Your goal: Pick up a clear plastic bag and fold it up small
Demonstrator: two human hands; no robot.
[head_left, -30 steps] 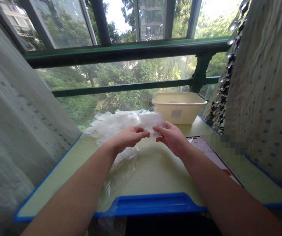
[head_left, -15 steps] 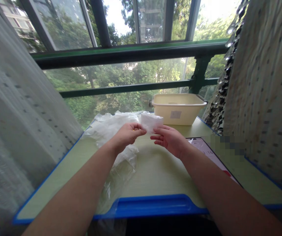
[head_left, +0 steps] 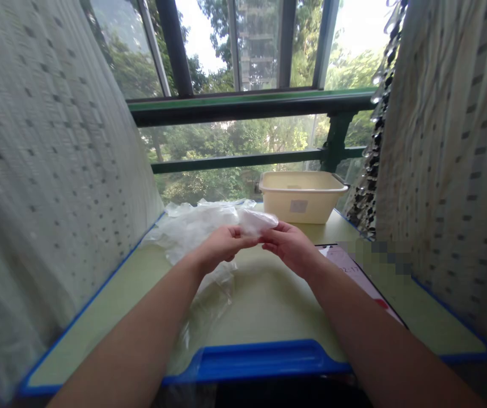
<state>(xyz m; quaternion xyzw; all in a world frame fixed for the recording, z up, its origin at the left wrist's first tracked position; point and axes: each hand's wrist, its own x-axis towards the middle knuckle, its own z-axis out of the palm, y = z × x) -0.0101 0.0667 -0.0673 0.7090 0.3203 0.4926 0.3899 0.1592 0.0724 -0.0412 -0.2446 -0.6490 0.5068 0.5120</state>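
On the left side of the desk (head_left: 269,294) lies one loose heap of clear plastic bags (head_left: 192,226), crumpled and spreading from the far left corner toward the near edge; how many bags are in it cannot be counted. Just right of the heap, the left hand (head_left: 221,245) is closed in a pinch on the left end of one small clear bag (head_left: 257,221). That bag is held up above the desk, between the two hands and a little beyond the fingertips, its long axis running left to right across the view. The right hand (head_left: 288,243) meets it from the other side, fingers curled and gripping the bag's right end, so both hands are equally near and share the hold. Beyond the hands, at the far edge of the desk, stands one cream plastic tub (head_left: 300,195), well apart from the held bag and slightly right of it. On the right, one flat sheet of paper (head_left: 354,269) lies under the right forearm. Two patterned curtains hang at the sides, one left (head_left: 47,170), one right (head_left: 451,141).
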